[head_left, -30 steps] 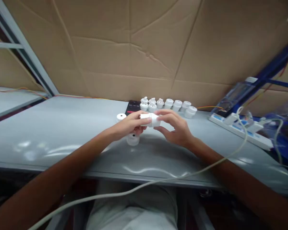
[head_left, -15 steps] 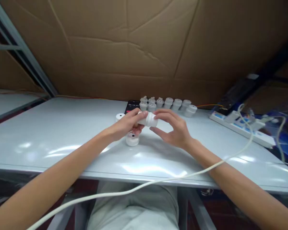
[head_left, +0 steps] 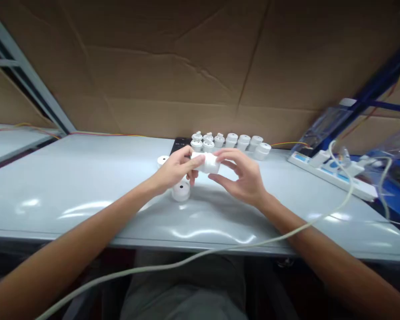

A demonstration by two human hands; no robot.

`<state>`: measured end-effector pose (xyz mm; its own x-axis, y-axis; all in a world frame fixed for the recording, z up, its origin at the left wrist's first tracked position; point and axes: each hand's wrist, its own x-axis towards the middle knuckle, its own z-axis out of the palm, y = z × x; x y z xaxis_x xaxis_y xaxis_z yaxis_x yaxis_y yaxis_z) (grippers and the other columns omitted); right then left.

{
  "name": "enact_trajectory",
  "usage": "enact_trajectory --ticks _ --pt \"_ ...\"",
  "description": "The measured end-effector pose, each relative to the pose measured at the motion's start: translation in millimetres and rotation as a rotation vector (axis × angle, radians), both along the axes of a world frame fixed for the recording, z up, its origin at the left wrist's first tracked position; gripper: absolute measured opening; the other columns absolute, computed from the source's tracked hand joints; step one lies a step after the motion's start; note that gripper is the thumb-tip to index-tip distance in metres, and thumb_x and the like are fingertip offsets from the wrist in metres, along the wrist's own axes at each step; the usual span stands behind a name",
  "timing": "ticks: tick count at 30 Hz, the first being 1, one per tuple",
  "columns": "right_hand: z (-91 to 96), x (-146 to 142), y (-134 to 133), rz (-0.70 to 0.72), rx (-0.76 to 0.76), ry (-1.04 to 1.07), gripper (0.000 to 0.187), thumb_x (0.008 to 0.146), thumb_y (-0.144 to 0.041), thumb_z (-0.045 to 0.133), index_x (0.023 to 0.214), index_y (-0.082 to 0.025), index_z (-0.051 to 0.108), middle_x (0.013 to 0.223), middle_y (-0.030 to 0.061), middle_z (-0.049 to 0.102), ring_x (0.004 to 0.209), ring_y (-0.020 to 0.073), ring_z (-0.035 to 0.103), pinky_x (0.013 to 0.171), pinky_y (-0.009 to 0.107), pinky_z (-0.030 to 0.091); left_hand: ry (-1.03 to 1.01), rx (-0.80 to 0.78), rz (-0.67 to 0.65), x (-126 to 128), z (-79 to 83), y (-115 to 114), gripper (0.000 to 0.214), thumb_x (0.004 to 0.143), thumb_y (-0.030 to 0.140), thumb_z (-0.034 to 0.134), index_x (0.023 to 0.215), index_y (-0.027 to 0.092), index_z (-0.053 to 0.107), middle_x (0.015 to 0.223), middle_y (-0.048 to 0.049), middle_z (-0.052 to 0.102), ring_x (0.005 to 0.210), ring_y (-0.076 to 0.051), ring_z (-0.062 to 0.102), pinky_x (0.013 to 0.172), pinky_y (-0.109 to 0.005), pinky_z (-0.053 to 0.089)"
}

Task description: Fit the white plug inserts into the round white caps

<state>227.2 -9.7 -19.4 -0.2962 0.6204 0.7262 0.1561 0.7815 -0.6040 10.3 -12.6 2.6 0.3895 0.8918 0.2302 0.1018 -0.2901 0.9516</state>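
Note:
A white plastic cylinder with a wider ringed end (head_left: 210, 164) lies almost level in the air above the table. My left hand (head_left: 176, 168) is closed round its narrower left part, thumb on top. My right hand (head_left: 245, 177) has its fingertips on the upper edge of the wider end and its thumb at the lower edge. Just under my left hand, a white round piece with a dark centre hole (head_left: 181, 191) stands on the table. A similar white piece (head_left: 162, 160) is partly hidden behind that hand.
Several white cylinders (head_left: 244, 142) stand in a group at the back, beside a dark phone (head_left: 180, 144) showing a timer. A power strip (head_left: 336, 177) with plugs lies at the right. A pale cable (head_left: 193, 262) crosses the foreground over my right forearm. Cardboard (head_left: 166, 80) walls the back.
The view has shifted slightly and darkened. The cylinder's wider end has tipped a little downward, with both hands still at it. The pieces on the table keep their places.

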Motion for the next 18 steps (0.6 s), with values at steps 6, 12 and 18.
enact_trajectory --ticks 6,12,18 --pt "-1.2 0.4 -3.9 0.035 0.064 -0.033 0.031 0.084 -0.031 0.081 0.111 -0.025 0.066 0.121 0.0085 0.069 0.118 0.0238 0.065 0.100 0.043 0.062 0.053 -0.034 -0.006 0.3 3.7 -3.0 0.046 0.089 0.063 0.061 0.080 0.019 0.050 0.057 0.0028 0.060 0.048 -0.012 0.058 0.052 -0.024 0.043" --pt "-0.9 0.8 4.5 0.004 -0.302 0.081 0.038 0.077 -0.046 0.085 0.100 -0.021 0.068 0.100 0.0062 0.075 0.093 0.0234 0.075 0.087 0.043 0.065 0.027 -0.001 -0.056 -1.1 -1.2 -1.4 0.040 0.081 0.047 0.078 0.093 0.019 0.052 0.079 -0.0001 0.068 0.071 -0.015 0.067 0.064 -0.024 0.050" --pt "-0.7 1.1 4.6 0.050 -0.263 0.121 0.040 0.075 -0.042 0.087 0.103 -0.023 0.065 0.108 0.0064 0.072 0.106 0.0234 0.071 0.091 0.040 0.064 -0.060 -0.019 -0.049 0.2 -5.7 -0.1 0.046 0.075 0.044 0.084 0.094 0.020 0.050 0.087 -0.0013 0.070 0.077 -0.016 0.069 0.068 -0.026 0.052"
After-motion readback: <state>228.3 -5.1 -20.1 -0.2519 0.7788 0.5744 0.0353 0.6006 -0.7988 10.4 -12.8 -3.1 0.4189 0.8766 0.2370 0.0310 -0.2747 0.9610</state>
